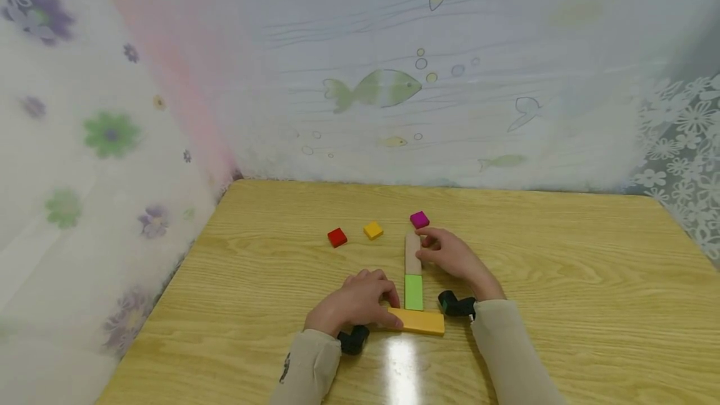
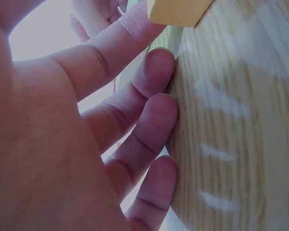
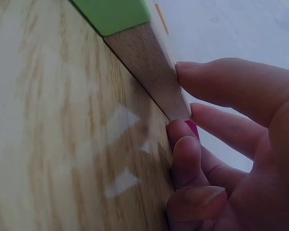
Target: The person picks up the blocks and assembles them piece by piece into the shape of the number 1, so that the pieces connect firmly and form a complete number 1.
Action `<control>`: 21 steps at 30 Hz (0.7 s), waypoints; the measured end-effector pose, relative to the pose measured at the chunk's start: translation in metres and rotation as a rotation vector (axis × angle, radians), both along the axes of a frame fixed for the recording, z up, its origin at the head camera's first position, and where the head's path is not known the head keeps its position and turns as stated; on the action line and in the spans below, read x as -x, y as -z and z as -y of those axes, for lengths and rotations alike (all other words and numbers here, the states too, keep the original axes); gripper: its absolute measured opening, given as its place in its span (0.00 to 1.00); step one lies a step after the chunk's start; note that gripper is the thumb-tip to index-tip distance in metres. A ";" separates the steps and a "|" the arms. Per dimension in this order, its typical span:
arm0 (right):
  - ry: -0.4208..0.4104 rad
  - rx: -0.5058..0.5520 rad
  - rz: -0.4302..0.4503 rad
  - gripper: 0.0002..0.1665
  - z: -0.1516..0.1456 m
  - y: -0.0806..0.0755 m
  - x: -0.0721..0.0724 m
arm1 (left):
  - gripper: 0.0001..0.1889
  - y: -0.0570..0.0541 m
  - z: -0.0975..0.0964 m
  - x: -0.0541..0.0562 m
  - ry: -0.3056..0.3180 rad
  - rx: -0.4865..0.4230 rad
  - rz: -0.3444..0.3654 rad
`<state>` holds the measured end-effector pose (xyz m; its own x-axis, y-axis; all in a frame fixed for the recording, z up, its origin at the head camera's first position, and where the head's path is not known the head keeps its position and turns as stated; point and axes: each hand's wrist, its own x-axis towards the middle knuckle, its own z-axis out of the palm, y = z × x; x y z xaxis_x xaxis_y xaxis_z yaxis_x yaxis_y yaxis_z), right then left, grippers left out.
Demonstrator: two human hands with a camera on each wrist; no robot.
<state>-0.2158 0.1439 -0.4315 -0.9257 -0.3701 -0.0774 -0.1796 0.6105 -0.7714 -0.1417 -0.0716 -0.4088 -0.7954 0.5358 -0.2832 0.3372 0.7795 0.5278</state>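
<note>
L hand [image 1: 360, 299] is pinching L end of orange block [image 1: 419, 322] btwn thumb & index; R hand [image 1: 452, 258] is holding wood block [image 1: 413, 258], thumb on its R side, index at far end. Wood block is lying mid-tabletop [image 1: 562, 255], pointing twd back edge, near end meeting green block [image 1: 413, 292]; orange is lying crosswise below that. Magenta block [image 1: 419, 220] is sitting just past wood, nr back edge; yellow block [image 1: 374, 230] & red block [image 1: 337, 237] are resting farther twd L edge.
</note>
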 end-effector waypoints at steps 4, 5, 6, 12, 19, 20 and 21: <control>0.003 0.003 0.010 0.28 0.000 0.001 0.000 | 0.12 0.000 0.000 0.000 -0.001 0.009 0.001; 0.001 0.003 0.012 0.28 0.000 0.001 0.000 | 0.12 0.000 0.000 0.000 0.000 0.008 0.001; 0.002 0.004 0.015 0.28 0.000 0.001 0.000 | 0.12 0.000 0.000 0.000 0.000 0.009 0.000; 0.000 0.013 0.019 0.28 0.000 -0.001 -0.001 | 0.12 -0.001 0.000 0.000 -0.004 -0.002 0.000; 0.018 0.046 0.046 0.26 -0.002 0.001 0.001 | 0.11 -0.001 0.000 0.000 -0.003 -0.007 0.002; 0.019 0.054 0.049 0.26 -0.003 0.001 0.001 | 0.11 -0.001 0.000 0.000 -0.004 -0.006 0.002; 0.020 0.061 0.051 0.26 -0.004 0.002 0.002 | 0.11 -0.001 0.000 0.000 -0.004 -0.008 0.002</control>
